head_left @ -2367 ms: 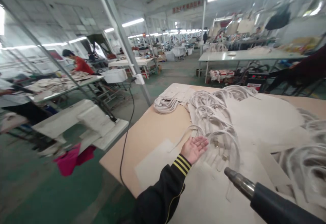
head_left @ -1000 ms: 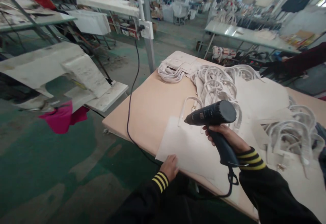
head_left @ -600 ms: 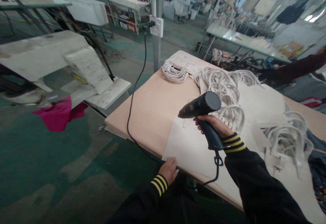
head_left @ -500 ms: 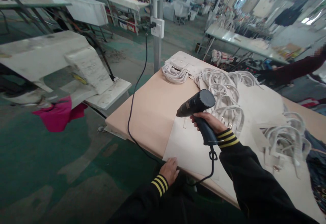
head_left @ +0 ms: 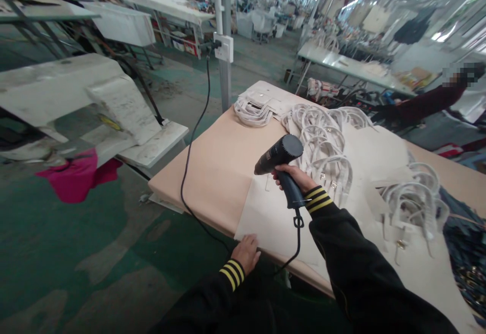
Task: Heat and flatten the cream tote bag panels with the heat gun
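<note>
Here the right hand (head_left: 292, 177) is clamped on the handle of a dark blue heat gun (head_left: 280, 159), nozzle aimed left above a flat white fabric panel (head_left: 271, 217). The left hand (head_left: 246, 253) presses, fingers apparently loose, on the panel's near corner at the tan table (head_left: 220, 167) edge. White looped handles (head_left: 322, 141) lie piled behind.

The single head-worn camera looks forward and down from close above the near left corner of the worktable (head_left: 216, 172), taking in both hands, the tabletop and the factory floor beyond.
</note>
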Demonstrator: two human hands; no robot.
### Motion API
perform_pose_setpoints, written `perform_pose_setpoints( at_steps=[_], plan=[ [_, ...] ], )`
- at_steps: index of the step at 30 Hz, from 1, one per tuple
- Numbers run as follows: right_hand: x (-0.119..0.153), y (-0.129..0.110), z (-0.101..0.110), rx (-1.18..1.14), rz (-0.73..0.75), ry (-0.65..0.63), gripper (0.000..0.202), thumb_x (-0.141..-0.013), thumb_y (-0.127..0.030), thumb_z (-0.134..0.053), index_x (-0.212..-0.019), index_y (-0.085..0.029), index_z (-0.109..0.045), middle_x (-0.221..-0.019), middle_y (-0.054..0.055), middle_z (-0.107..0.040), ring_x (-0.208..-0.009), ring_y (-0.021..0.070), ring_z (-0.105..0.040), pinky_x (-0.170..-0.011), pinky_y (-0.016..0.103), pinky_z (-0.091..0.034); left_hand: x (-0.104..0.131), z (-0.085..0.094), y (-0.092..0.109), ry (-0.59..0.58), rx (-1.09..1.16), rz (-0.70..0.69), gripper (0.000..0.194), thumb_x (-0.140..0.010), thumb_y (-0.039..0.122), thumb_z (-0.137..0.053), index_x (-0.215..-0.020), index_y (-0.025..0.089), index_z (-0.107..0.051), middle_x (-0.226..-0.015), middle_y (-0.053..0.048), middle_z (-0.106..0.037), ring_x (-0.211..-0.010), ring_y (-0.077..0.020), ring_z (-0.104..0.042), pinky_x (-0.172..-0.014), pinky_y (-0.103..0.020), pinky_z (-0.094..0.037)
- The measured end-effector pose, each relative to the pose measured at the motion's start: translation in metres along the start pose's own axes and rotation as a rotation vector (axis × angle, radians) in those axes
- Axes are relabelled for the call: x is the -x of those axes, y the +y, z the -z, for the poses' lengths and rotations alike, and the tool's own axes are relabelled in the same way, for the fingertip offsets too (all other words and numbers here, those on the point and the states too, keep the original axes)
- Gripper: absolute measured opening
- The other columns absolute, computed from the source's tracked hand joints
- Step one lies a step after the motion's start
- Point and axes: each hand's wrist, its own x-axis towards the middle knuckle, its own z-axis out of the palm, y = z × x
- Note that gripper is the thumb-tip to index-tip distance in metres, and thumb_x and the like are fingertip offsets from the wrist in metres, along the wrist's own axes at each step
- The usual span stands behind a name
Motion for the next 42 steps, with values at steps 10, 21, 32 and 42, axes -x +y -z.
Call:
perform_pose_setpoints(
  at_steps=[10,21,32,42],
  plan=[
    [0.041,0.014,0.044,0.05,-0.003,0.084,0.011,-0.075,-0.021,-0.054,-0.075,-0.01,-0.057,-0.063,0.004,-0.058,-0.048,0.0113,-0.054,-0.039,0.021,-0.046,0.017,-0.009,0.004,0.139,0.021,0.083,0.025,-0.075,0.019,-0.047,-0.097,0.014,-0.057,-0.113,-0.015,-0.053,-0.106,-0.0256,-0.048,-0.094,-0.043,-0.04],
    [0.117,0.021,0.115,0.052,0.016,0.272,0.014,-0.078,-0.022,-0.051,-0.076,-0.009,-0.057,-0.065,0.004,-0.057,-0.051,0.0105,-0.054,-0.041,0.02,-0.046,0.042,-0.003,-0.035,0.308,0.097,0.302,0.03,-0.075,0.029,-0.042,-0.097,0.016,-0.057,-0.109,-0.013,-0.054,-0.104,-0.0272,-0.05,-0.093,-0.047,-0.04],
    [0.146,0.037,0.157,0.023,0.045,0.381,0.012,-0.076,-0.021,-0.054,-0.073,-0.01,-0.056,-0.063,0.005,-0.058,-0.05,0.0113,-0.053,-0.04,0.022,-0.046,0.071,-0.015,-0.025,0.204,0.257,0.422,0.032,-0.074,0.035,-0.042,-0.093,0.016,-0.058,-0.101,-0.011,-0.061,-0.094,-0.0223,-0.058,-0.082,-0.037,-0.049],
    [0.135,0.043,0.136,-0.05,0.073,0.22,0.014,-0.079,-0.022,-0.05,-0.075,-0.01,-0.056,-0.064,0.004,-0.057,-0.05,0.0102,-0.052,-0.042,0.02,-0.046,0.11,-0.016,-0.006,0.163,0.393,0.528,0.031,-0.072,0.038,-0.044,-0.087,0.016,-0.061,-0.088,-0.009,-0.068,-0.079,-0.0213,-0.065,-0.074,-0.034,-0.052]
  ],
)
